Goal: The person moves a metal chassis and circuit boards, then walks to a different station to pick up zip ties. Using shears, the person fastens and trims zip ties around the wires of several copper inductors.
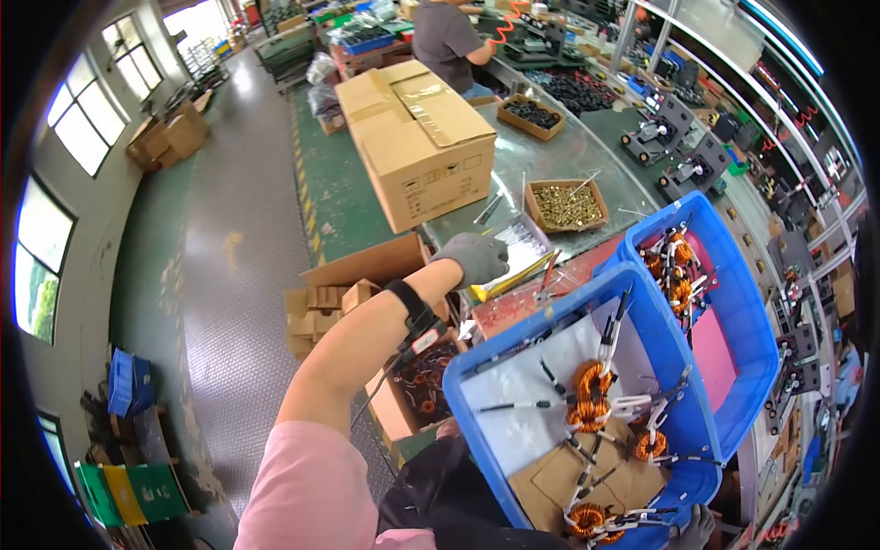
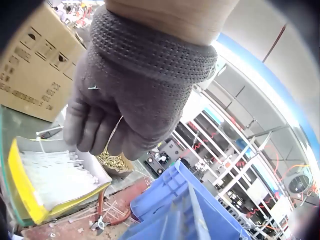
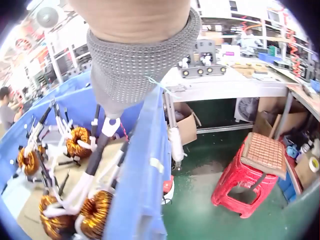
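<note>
My gloved left hand (image 1: 477,258) is over the bench beside a yellow-edged tray of white cable ties (image 2: 55,175). Its fingers curl in toward the thumb and pinch a thin white cable tie (image 2: 115,131). At the near corner of a blue bin (image 1: 500,458) is my gloved right hand (image 1: 694,530). In the right wrist view, a coil lead's ring terminal (image 3: 111,126) overlaps its lower end; most fingers are hidden, so I cannot tell whether they grip it. Several copper-wound coils (image 1: 588,399) with black-and-white leads lie in the bin.
A second blue bin (image 1: 747,403) with more coils stands behind the first. Beyond the tray are a box of brass fasteners (image 1: 568,206) and a large carton (image 1: 426,174). Red-handled pliers (image 2: 100,220) lie by the tray. A red stool (image 3: 247,185) stands right; another person (image 1: 445,41) works farther along.
</note>
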Tool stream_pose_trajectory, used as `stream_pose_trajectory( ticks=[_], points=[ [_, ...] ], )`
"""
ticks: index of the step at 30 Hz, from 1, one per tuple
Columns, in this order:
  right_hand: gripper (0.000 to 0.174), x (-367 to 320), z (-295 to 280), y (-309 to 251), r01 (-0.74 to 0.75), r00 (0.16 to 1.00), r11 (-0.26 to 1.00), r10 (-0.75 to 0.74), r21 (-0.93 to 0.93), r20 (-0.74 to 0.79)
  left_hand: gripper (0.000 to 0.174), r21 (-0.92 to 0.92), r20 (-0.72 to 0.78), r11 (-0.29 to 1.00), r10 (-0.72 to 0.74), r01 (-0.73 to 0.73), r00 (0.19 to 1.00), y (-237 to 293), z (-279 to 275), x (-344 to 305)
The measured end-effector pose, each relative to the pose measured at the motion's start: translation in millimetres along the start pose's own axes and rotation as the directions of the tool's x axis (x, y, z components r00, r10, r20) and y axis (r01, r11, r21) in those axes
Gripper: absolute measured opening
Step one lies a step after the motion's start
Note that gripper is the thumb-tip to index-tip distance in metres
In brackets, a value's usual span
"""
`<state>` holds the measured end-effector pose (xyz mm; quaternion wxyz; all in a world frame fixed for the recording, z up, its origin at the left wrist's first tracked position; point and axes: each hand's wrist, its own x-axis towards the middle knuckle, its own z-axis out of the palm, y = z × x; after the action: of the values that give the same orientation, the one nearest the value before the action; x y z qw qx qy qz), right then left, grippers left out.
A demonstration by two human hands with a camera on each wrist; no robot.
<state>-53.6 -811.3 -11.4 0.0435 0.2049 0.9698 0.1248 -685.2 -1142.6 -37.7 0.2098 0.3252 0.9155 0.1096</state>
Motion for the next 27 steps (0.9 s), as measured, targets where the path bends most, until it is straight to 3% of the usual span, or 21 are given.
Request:
stream_pose_trajectory(
  ticks=[2, 3, 4, 6, 8, 9, 10, 11, 12, 13, 14, 16, 17, 20, 22, 24, 26, 27],
  points=[
    [0.06, 5, -22, -10, -0.05, 0.999, 0.999, 0.05, 0.013, -0.007, 0.036, 0.052, 0.028, 0.992, 0.117, -0.118, 0.993, 5, 5, 53],
    [0.057, 9, -35, -18, -0.17, 0.985, 0.985, 0.169, 0.025, 0.019, 0.035, 0.085, 0.08, 0.979, 0.178, -0.184, 0.981, 14, 9, 75],
    [0.055, 11, -44, -26, -0.294, 0.955, 0.955, 0.292, 0.034, 0.046, 0.035, 0.117, 0.135, 0.959, 0.241, -0.257, 0.961, 27, 13, 96],
    [0.055, 23, -58, -39, -0.354, 0.934, 0.933, 0.349, 0.063, 0.075, 0.034, 0.17, 0.247, 0.885, 0.388, -0.434, 0.888, 52, 43, 135],
    [0.055, 20, -67, -52, -0.433, 0.901, 0.891, 0.425, 0.137, 0.089, 0.035, 0.316, 0.354, 0.855, 0.296, -0.412, 0.887, 76, 71, 158],
    [0.052, 18, -52, -51, -0.656, 0.607, 0.2, 0.713, 0.728, 0.351, 0.036, 0.377, 0.375, 0.762, 0.394, -0.527, 0.839, 75, 101, 178],
    [0.052, 3, -54, -51, -0.677, 0.562, 0.172, 0.748, 0.716, 0.352, 0.038, 0.433, 0.396, 0.649, 0.487, -0.626, 0.779, 70, 127, 198],
    [0.043, 38, -91, -78, -0.561, 0.789, 0.701, 0.614, 0.44, 0.028, 0.038, 0.382, 0.477, 0.742, 0.352, -0.551, 0.805, 82, 125, 197],
    [0.036, 55, -110, -93, -0.279, 0.954, 0.959, 0.273, -0.037, -0.128, 0.039, 0.348, 0.557, 0.822, 0.206, -0.451, 0.805, 90, 121, 193],
    [0.048, 22, -86, -85, -0.435, 0.899, 0.899, 0.437, 0.061, -0.032, 0.037, 0.393, 0.516, 0.787, 0.24, -0.476, 0.822, 91, 133, 195],
    [0.048, 19, -89, -90, -0.471, 0.881, 0.88, 0.473, 0.058, -0.022, 0.036, 0.438, 0.476, 0.751, 0.273, -0.494, 0.836, 90, 144, 197],
    [0.055, 21, -98, -94, -0.526, 0.847, 0.832, 0.531, 0.174, 0.025, 0.037, 0.384, 0.415, 0.808, 0.281, -0.447, 0.865, 104, 115, 183],
    [0.054, 13, -95, -89, -0.51, 0.859, 0.852, 0.512, 0.118, 0.014, 0.038, 0.455, 0.553, 0.754, 0.178, -0.474, 0.814, 115, 109, 190],
    [0.053, 30, -102, -96, -0.569, 0.811, 0.799, 0.585, 0.193, -0.03, 0.03, 0.387, 0.366, 0.889, 0.095, -0.244, 0.926, 113, 132, 206],
    [0.048, 47, -108, -98, -0.545, 0.814, 0.796, 0.578, 0.263, -0.064, 0.032, 0.422, 0.206, 0.875, 0.163, -0.238, 0.965, 102, 139, 216],
    [0.044, 62, -113, -97, -0.489, 0.834, 0.824, 0.538, 0.285, -0.123, 0.038, 0.482, -0.074, 0.854, 0.263, -0.196, 0.962, 119, 105, 191],
    [0.043, 79, -120, -99, -0.42, 0.85, 0.839, 0.497, 0.347, -0.173, 0.038, 0.494, 0.054, 0.819, 0.306, -0.292, 0.951, 114, 81, 195],
    [0.043, 93, -126, -104, -0.389, 0.842, 0.824, 0.499, 0.411, -0.204, 0.035, 0.496, 0.09, 0.829, 0.248, -0.259, 0.965, 114, 64, 194]
  ],
)
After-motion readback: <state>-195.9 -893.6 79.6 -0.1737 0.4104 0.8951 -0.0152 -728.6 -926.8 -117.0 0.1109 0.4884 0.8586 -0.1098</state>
